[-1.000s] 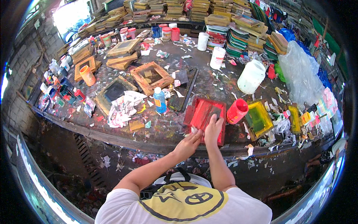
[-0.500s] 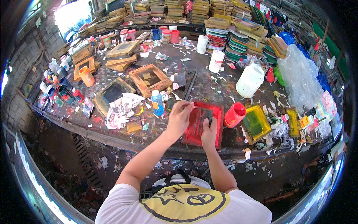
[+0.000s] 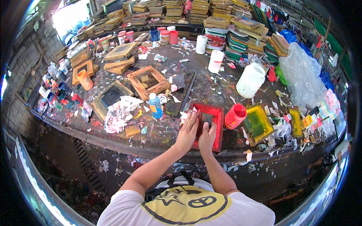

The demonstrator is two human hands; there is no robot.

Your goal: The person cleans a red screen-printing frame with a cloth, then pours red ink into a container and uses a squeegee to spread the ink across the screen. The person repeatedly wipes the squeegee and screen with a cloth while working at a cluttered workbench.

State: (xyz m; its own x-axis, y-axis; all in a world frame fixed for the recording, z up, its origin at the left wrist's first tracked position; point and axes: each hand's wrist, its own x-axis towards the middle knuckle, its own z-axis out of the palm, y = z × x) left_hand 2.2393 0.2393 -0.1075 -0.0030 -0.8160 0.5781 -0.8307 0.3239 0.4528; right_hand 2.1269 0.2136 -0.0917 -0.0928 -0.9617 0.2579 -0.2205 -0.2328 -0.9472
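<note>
A red-stained screen printing frame [image 3: 218, 140] lies at the table's near edge. My right hand [image 3: 206, 140] is closed on a dark, flat squeegee [image 3: 205, 118] over the mesh, thumb up along it. Along the frame's left side lies my left hand [image 3: 187, 132], its fingers stretched out and close together beside the squeegee. What lies under the left palm is hidden. Just right of the frame stands an open red ink jar [image 3: 235, 116]. Left of my hands is a bottle of blue liquid [image 3: 155, 106].
A yellow-green screen frame [image 3: 259, 125] lies right of the jar. A crumpled stained cloth [image 3: 121, 113] and wooden frames [image 3: 149, 83] are on the left. Farther back stand a large white tub [image 3: 250, 80] and stacked frames [image 3: 247, 34]. Paper scraps litter the table.
My left hand has gone from a raised pinch at the frame's upper left to lying stretched along its left side. The squeegee has shifted slightly left and tilted in my right hand.
</note>
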